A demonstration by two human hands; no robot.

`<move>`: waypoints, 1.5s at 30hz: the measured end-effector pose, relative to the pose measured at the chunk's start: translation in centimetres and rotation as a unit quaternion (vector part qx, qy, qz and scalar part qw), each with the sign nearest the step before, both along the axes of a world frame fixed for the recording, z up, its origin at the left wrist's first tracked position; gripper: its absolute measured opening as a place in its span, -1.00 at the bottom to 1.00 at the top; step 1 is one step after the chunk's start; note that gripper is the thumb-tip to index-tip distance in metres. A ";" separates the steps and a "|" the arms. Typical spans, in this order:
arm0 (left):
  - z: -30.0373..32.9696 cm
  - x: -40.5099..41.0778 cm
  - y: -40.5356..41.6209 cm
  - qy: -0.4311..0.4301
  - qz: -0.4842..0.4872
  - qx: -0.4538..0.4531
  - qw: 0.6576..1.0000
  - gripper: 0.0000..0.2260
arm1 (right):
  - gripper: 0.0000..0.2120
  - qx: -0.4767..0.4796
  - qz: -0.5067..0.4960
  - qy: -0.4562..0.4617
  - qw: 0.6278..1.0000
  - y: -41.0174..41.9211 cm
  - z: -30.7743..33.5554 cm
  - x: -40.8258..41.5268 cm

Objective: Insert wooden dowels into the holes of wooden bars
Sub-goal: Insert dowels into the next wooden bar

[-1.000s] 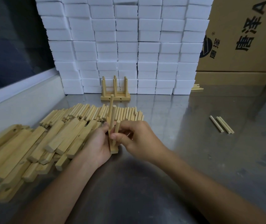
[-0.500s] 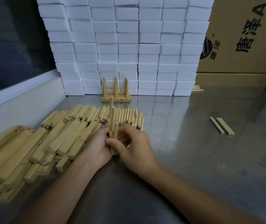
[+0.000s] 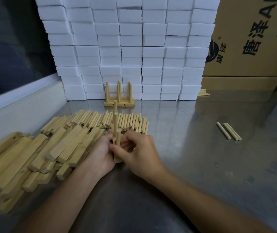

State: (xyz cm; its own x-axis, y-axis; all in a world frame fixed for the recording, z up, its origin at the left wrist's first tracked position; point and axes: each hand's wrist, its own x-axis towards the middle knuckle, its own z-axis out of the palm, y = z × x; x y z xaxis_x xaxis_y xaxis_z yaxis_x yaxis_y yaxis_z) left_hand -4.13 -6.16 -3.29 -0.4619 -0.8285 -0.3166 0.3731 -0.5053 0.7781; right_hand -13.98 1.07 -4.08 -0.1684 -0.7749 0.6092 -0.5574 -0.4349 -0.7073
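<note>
A wooden bar lies on the steel table between my hands, pointing away from me, with three dowels standing up from it. My left hand grips the bar from the left. My right hand pinches the nearest dowel with thumb and fingers. The two farther dowels rise behind it. A heap of loose bars lies to the left, and a row of loose dowels lies beyond my hands.
A finished bar set with upright dowels stands against a wall of white foam blocks. Three stray dowels lie at the right. Cardboard boxes stand at the back right. A raised ledge borders the table's left side.
The nearest dowel stands lower in the bar than before. My right hand has slid down and closer round it; my left hand stays on the bar.
</note>
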 end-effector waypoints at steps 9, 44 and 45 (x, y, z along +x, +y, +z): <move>-0.2 -0.1 -0.3 0.035 -0.002 -0.005 0.999 -0.74 | -0.75 -0.017 -0.040 0.028 0.999 0.4 -0.1 0.2; -2.2 0.9 -2.5 -0.538 0.040 -0.610 0.580 -0.92 | -0.91 0.197 -0.205 0.079 0.956 -13.6 3.1 -12.4; -2.3 0.9 -2.6 -0.541 0.042 -0.609 0.579 -0.92 | -0.91 0.201 -0.204 0.087 0.954 -14.7 3.0 -12.6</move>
